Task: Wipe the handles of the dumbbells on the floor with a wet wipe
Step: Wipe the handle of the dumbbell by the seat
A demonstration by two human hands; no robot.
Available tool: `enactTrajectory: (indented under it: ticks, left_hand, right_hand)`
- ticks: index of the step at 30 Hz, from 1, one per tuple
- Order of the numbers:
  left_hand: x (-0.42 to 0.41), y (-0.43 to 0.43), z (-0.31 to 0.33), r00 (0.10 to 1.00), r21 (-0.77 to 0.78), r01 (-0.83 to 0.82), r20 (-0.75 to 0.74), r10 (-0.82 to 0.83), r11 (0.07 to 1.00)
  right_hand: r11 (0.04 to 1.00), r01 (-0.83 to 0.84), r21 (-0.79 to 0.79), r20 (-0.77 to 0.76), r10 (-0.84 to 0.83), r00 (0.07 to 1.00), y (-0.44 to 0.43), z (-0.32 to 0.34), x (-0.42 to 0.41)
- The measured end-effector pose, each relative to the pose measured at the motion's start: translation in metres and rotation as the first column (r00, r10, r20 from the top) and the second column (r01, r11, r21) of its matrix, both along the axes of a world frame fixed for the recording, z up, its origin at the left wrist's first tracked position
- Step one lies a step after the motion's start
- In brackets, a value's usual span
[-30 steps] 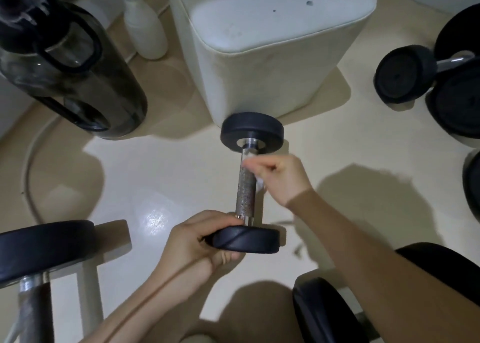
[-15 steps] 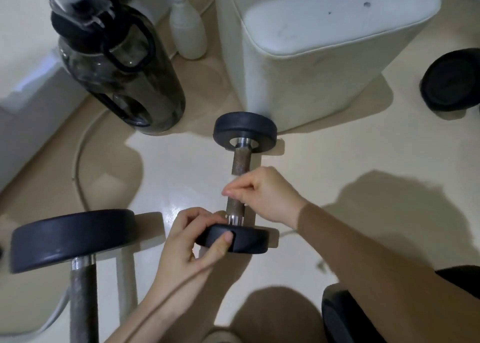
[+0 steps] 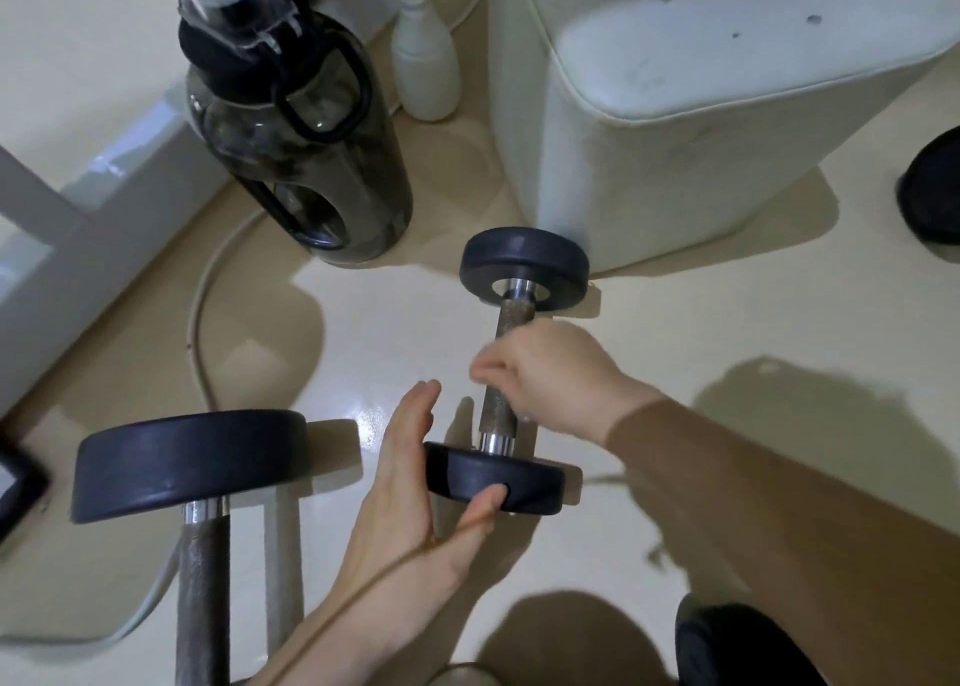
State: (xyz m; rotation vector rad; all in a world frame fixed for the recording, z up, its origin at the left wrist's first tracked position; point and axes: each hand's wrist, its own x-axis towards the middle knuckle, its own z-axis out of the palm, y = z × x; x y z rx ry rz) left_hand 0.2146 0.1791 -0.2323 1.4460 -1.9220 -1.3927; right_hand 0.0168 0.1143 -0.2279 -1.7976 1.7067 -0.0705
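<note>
Head view, floor: a glossy cream floor (image 3: 675,332), with a white padded stool (image 3: 701,114) behind.
Small dumbbell (image 3: 519,483): lies on the floor by the stool's corner, one end towards the person.
Left hand (image 3: 410,488): fingers straight, with palm and thumb against the near weight, probably to stop it rolling.
Right hand (image 3: 550,373): curled round the handle (image 3: 493,410). The wet wipe is hidden in the grip and cannot be confirmed.
Larger dumbbell (image 3: 192,457): lies at the left, likely awaiting its turn.
Writing: none legible on the dark water jug (image 3: 311,166) or the spray bottle (image 3: 423,67).

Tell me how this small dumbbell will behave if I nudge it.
Likely to roll: the small dumbbell has round heads on a glossy floor. Probably heavy for its size, given the metal handle. The left hand against it should steady it.
</note>
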Motion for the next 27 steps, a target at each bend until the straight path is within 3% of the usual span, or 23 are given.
enactTrajectory:
  ticks: [1,3,6,9,10,12,14,16,18,20,22,24,26,27]
  left_hand:
    - [-0.001,0.001,0.000,1.000,-0.001,-0.004,0.002,0.004,1.000]
    - [-0.002,0.001,0.002,1.000,-0.008,0.000,0.002,0.000,1.000]
    - [-0.002,-0.001,0.002,0.998,0.046,-0.021,-0.052,0.023,0.999]
    - [0.001,-0.006,-0.001,0.990,0.090,-0.056,-0.122,0.067,0.994]
    - [0.001,-0.006,-0.001,0.988,0.099,-0.060,-0.134,0.073,0.993]
    - [0.003,-0.007,-0.005,0.982,0.122,-0.068,-0.165,0.088,0.990]
    - [0.006,-0.006,-0.008,0.974,0.141,-0.080,-0.201,0.108,0.987]
    - [0.009,-0.009,-0.009,0.967,0.153,-0.080,-0.228,0.114,0.985]
    - [0.015,-0.013,-0.011,0.962,0.181,-0.087,-0.241,0.130,0.980]
    - [0.019,-0.016,-0.010,0.966,0.178,-0.053,-0.239,0.095,0.983]
    - [0.020,-0.017,-0.004,0.978,0.100,0.021,-0.207,0.000,0.995]
    - [0.019,-0.018,0.003,0.984,-0.031,0.140,-0.102,-0.143,0.990]
    - [0.020,-0.016,0.007,0.972,-0.125,0.237,0.035,-0.234,0.964]
    - [0.020,-0.016,0.009,0.964,-0.162,0.261,0.092,-0.249,0.951]
  right_hand:
    - [0.990,0.101,-0.103,-0.082,-0.109,0.991,-0.013,-0.007,-0.009]
    - [0.932,0.290,-0.216,-0.028,-0.303,0.953,-0.022,-0.019,-0.017]
    - [0.985,0.162,0.065,0.211,-0.172,0.962,0.010,-0.016,0.000]
    - [0.944,0.010,0.330,0.450,-0.166,0.878,0.038,-0.006,0.008]
    - [0.945,0.037,0.324,0.477,-0.197,0.856,0.033,-0.008,0.005]
    - [0.942,0.247,0.226,0.468,-0.327,0.821,0.011,-0.019,-0.007]
    - [0.857,0.515,0.019,0.471,-0.462,0.751,-0.012,-0.028,-0.014]
    - [0.783,0.620,-0.045,0.564,-0.492,0.663,-0.011,-0.036,-0.010]
    - [0.863,0.498,0.085,0.522,-0.464,0.716,0.014,-0.043,0.004]
    - [0.912,0.260,0.318,0.463,-0.389,0.797,0.038,-0.038,0.014]
    - [0.921,0.087,0.379,0.572,-0.307,0.761,0.036,-0.034,0.013]
    - [0.926,0.263,0.270,0.635,-0.377,0.674,0.010,-0.029,0.009]
    - [0.840,0.528,0.127,0.623,-0.481,0.616,-0.012,-0.028,0.011]
    - [0.811,0.578,0.093,0.594,-0.511,0.621,-0.014,-0.033,0.016]
